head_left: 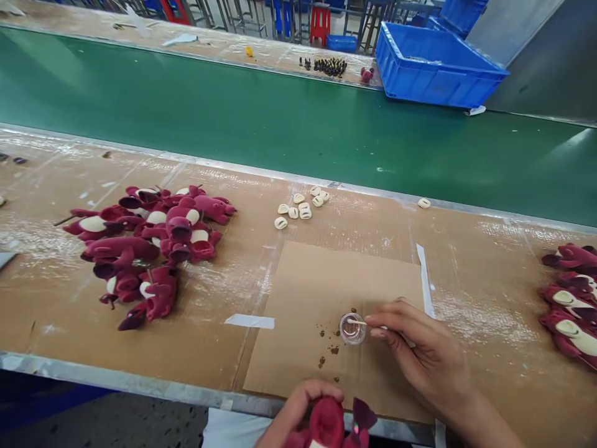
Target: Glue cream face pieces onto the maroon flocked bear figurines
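My left hand is closed round a dark red plush toy at the near edge of the table. My right hand pinches a thin stick whose tip dips into a small clear round cup. The cup stands on a cardboard sheet spotted with brown drips. A pile of several dark red plush toys lies to the left. Several small cream pieces lie beyond the cardboard.
More dark red plush toys lie at the right edge. A green conveyor belt runs behind the table. A blue crate stands on its far side, near a cluster of small dark parts. One cream piece lies apart.
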Demonstrator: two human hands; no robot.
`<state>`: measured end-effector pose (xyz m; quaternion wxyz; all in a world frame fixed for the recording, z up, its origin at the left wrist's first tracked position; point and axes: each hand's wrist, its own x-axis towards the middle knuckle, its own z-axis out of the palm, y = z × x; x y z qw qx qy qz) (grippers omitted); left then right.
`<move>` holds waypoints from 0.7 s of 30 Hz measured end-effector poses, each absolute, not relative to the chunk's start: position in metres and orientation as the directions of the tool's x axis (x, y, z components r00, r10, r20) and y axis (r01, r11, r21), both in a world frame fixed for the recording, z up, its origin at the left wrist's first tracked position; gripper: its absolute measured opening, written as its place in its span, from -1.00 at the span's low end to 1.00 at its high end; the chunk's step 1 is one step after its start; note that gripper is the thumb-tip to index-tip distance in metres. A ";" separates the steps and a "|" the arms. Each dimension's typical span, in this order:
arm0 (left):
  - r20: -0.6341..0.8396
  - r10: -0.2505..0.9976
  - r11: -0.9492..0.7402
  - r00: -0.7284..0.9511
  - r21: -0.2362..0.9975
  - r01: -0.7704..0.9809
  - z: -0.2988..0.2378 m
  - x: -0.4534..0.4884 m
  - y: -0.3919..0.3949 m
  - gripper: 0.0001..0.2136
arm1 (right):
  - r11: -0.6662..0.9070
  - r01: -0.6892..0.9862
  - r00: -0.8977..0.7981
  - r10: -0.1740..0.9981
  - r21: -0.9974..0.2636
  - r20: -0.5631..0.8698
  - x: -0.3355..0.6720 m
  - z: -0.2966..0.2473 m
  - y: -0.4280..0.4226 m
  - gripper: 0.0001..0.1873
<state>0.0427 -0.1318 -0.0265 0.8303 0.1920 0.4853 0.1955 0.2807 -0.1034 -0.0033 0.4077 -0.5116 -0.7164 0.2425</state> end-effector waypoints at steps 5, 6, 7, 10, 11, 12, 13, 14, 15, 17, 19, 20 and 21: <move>-0.740 0.488 0.858 0.462 0.505 -0.097 -0.035 0.061 -0.128 -0.82 | 0.275 0.538 -0.022 0.950 -0.797 0.313 0.275 -0.003 -0.110 -0.81; -0.738 0.489 0.857 0.466 0.507 -0.097 -0.032 0.063 -0.129 -0.79 | 0.254 0.539 0.004 0.953 -0.803 0.304 0.274 -0.004 -0.112 -0.83; -0.728 0.496 0.852 0.473 0.514 -0.103 -0.029 0.065 -0.130 -0.74 | 0.234 0.540 0.026 0.955 -0.808 0.294 0.273 -0.004 -0.113 -0.84; -0.658 0.524 0.812 0.541 0.577 -0.085 -0.015 0.068 -0.131 -0.51 | 0.177 0.535 0.079 0.963 -0.826 0.257 0.271 -0.007 -0.117 -0.86; -0.634 0.524 0.797 0.569 0.600 -0.066 -0.010 0.069 -0.131 -0.46 | 0.160 0.533 0.096 0.964 -0.831 0.248 0.270 -0.008 -0.118 -0.86; -0.615 0.518 0.786 0.594 0.617 -0.047 -0.006 0.070 -0.130 -0.44 | 0.145 0.532 0.110 0.965 -0.834 0.238 0.270 -0.008 -0.119 -0.86; -0.605 0.507 0.782 0.613 0.622 -0.033 -0.002 0.070 -0.129 -0.44 | 0.131 0.531 0.125 0.965 -0.837 0.230 0.269 -0.008 -0.119 -0.86; -0.603 0.496 0.787 0.625 0.616 -0.030 0.000 0.071 -0.128 -0.45 | 0.119 0.531 0.138 0.965 -0.839 0.224 0.269 -0.008 -0.119 -0.87; -0.600 0.490 0.793 0.633 0.608 -0.038 0.002 0.071 -0.127 -0.46 | 0.107 0.530 0.148 0.965 -0.841 0.216 0.269 -0.007 -0.119 -0.87; -0.597 0.482 0.801 0.641 0.597 -0.047 0.005 0.072 -0.125 -0.45 | 0.088 0.530 0.163 0.965 -0.843 0.204 0.269 -0.005 -0.118 -0.88; -0.622 0.469 0.814 0.627 0.580 -0.034 0.008 0.073 -0.123 -0.44 | 0.069 0.518 0.180 0.965 -0.852 0.188 0.269 -0.002 -0.118 -0.88; -0.637 0.465 0.824 0.615 0.566 -0.037 0.008 0.073 -0.122 -0.44 | 0.057 0.506 0.193 0.965 -0.861 0.178 0.269 0.000 -0.118 -0.89; -0.650 0.462 0.835 0.603 0.549 -0.049 0.009 0.074 -0.122 -0.45 | 0.043 0.491 0.207 0.964 -0.870 0.165 0.269 0.002 -0.119 -0.89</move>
